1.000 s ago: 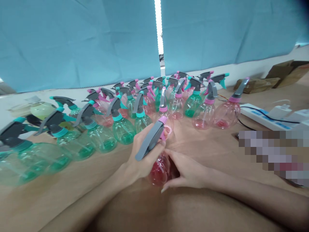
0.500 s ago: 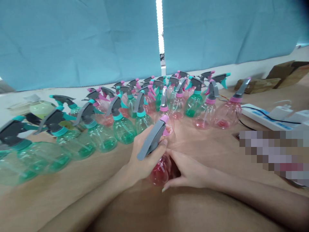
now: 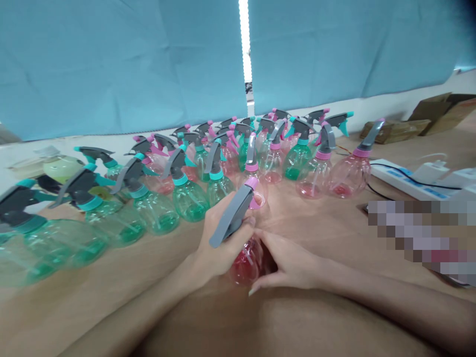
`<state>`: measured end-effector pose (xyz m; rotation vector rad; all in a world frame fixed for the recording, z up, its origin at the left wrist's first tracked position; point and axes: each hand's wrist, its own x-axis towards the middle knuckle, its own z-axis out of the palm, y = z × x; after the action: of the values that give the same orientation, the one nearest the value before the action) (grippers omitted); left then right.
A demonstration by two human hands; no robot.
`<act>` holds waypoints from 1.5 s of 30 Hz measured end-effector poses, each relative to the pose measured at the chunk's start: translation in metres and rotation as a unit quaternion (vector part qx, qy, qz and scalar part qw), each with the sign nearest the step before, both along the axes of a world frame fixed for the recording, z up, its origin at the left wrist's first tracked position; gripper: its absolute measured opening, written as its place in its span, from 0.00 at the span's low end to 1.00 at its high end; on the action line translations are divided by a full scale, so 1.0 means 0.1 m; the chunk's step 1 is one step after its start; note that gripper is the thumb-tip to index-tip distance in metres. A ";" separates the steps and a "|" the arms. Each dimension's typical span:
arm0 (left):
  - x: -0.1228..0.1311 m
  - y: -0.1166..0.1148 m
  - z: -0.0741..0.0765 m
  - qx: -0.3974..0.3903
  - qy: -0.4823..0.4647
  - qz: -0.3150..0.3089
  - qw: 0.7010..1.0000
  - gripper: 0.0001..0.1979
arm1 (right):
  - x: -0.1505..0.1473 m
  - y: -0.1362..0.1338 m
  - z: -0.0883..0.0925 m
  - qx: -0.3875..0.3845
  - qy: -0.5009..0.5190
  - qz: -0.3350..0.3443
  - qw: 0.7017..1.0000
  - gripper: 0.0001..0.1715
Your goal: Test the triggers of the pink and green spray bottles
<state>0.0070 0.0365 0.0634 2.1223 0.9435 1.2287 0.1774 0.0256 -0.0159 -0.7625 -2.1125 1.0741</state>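
Observation:
A pink spray bottle (image 3: 244, 265) with a grey and pink trigger head (image 3: 235, 212) is in front of me, some reddish liquid inside it. My left hand (image 3: 219, 243) is closed around the neck just under the trigger head. Against the right side of the round body rests my right hand (image 3: 292, 258), its thumb in front and its other fingers partly hidden behind the bottle. Just beyond my hands stands another pink spray bottle (image 3: 252, 181).
Green spray bottles (image 3: 156, 210) line the left side, and mixed pink and green ones crowd the back. To the right are two pink bottles (image 3: 349, 173), a white power strip (image 3: 394, 173) with cables and a blurred flat object (image 3: 420, 238). Cardboard boxes (image 3: 396, 130) stand behind.
Almost nothing differs. Both hands keep the same hold on the pink spray bottle, and the whole view has shifted very slightly.

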 end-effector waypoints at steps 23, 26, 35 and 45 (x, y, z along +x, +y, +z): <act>-0.01 0.00 0.06 -0.004 0.006 -0.007 1.000 0.07 | -0.01 -0.01 -0.02 -0.011 0.011 0.007 1.000 0.57; -0.01 0.01 0.04 0.008 0.013 -0.002 1.000 0.05 | -0.02 -0.01 -0.02 -0.011 0.012 0.011 1.000 0.56; -0.01 0.02 0.04 0.008 0.007 0.001 1.000 0.03 | -0.03 -0.01 0.02 -0.002 0.024 0.013 1.000 0.53; -0.01 0.00 -0.02 0.024 0.007 0.036 0.999 0.04 | -0.03 0.00 0.07 0.014 0.024 0.015 1.000 0.50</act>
<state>0.0065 0.0369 0.0610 2.1546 1.0137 1.2855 0.1740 0.0254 -0.0086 -0.6877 -2.0993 1.0666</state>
